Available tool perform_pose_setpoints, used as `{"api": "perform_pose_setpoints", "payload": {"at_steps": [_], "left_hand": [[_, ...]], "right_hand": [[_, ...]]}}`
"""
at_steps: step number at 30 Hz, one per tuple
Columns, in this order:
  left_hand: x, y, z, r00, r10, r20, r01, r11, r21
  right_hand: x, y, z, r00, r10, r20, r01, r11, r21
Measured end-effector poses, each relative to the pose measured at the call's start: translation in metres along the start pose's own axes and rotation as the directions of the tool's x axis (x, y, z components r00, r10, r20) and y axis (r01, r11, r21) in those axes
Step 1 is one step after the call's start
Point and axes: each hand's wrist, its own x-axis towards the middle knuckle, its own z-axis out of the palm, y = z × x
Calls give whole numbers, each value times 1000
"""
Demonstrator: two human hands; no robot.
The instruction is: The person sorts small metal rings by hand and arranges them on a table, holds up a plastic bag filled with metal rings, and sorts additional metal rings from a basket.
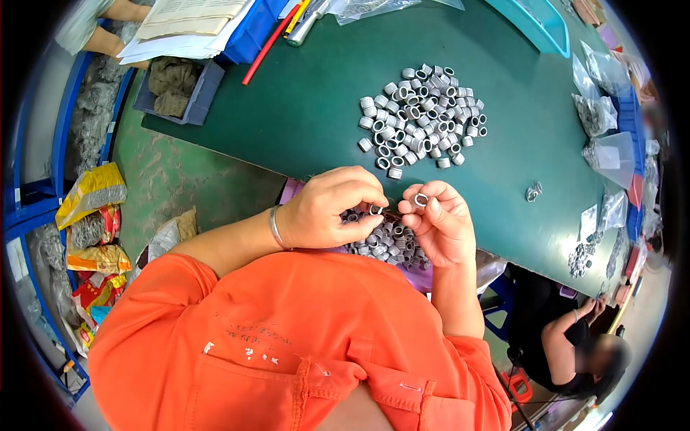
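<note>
My left hand [327, 206] pinches a small grey metal ring [376, 210] between thumb and forefinger. In my right hand [445, 223] another metal ring [421, 200] is gripped by the fingertips, its opening turned toward me. The two hands are close together but apart, at the near edge of the green table. Below them a purple container [417, 277] holds many similar rings [381, 241], partly hidden by my hands. Farther out on the tabletop lies a loose pile of short ribbed grey rings [424, 115].
A grey bin with brown cloth [172, 97] and a blue bin with papers [190, 18] sit at the upper left, near a red pen [269, 47]. A turquoise tray [535, 29] is at the back. Bagged parts [611, 158] line the right edge, where another person [557, 337] sits.
</note>
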Motion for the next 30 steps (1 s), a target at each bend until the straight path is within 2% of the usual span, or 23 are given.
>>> {"api": "perform_pose_setpoints", "payload": {"at_steps": [4,6,7,8,9,10,11,12,13,15,17,19,21,22,23,24,25,27,29,30], "left_hand": [[1,1,0,999,39,26,-39,999,-4],[0,1,-3,998,38,53,-38,999,-7],[0,1,-6,993,40,110,-39,999,-13],[0,1,-8,985,43,165,-40,999,-18],[0,0,-9,985,46,169,-44,999,-16],[-2,-2,-9,974,43,224,-48,999,18],[-4,-3,-9,960,37,277,-54,997,51],[-6,-3,-8,967,13,256,-28,998,54],[-6,-4,-8,966,15,258,-31,998,55],[-5,-4,-5,980,-35,195,25,998,52],[-3,-6,-3,986,-43,160,38,999,33],[0,-7,-4,991,-60,119,54,997,57],[1,-10,-6,992,-72,104,66,996,58],[1,-11,-6,988,-120,96,116,992,53],[2,-11,-7,982,-169,90,165,985,46],[2,-13,-6,985,-146,87,143,989,43],[2,-14,-6,985,-147,91,144,989,41],[4,-13,-5,988,-114,104,108,992,60],[4,-13,-5,988,-119,100,114,992,59],[4,-13,-5,988,-124,91,119,991,60]], "right_hand": [[-3,1,-1,1000,-13,-1,13,1000,26],[-5,2,-2,999,-16,32,19,996,-89],[-8,4,2,1000,-27,-5,24,968,-252],[-13,6,7,999,-39,-32,18,868,-496],[-16,8,11,997,-58,-55,2,709,-706],[-15,11,11,971,-221,94,181,415,-891],[-12,9,11,970,-224,97,185,415,-891],[-6,4,9,889,-399,226,287,99,-953],[-1,0,7,768,-508,389,310,-237,-921],[12,-7,-2,703,-641,308,164,-275,-947],[23,-14,-6,683,-631,367,104,-413,-905],[23,-14,-12,669,-626,402,139,-425,-894],[17,-12,-14,745,-612,265,161,-221,-962],[12,-14,-4,783,-605,145,135,-62,-989],[10,-14,-1,783,-605,144,135,-62,-989],[9,-13,1,812,-582,35,224,255,-941],[6,-13,2,849,-526,-61,282,546,-789],[-2,-15,0,956,-229,-183,132,893,-430],[-4,-13,-4,982,-111,-151,83,981,-177],[-4,-14,-5,982,-111,-153,83,981,-177]]}}
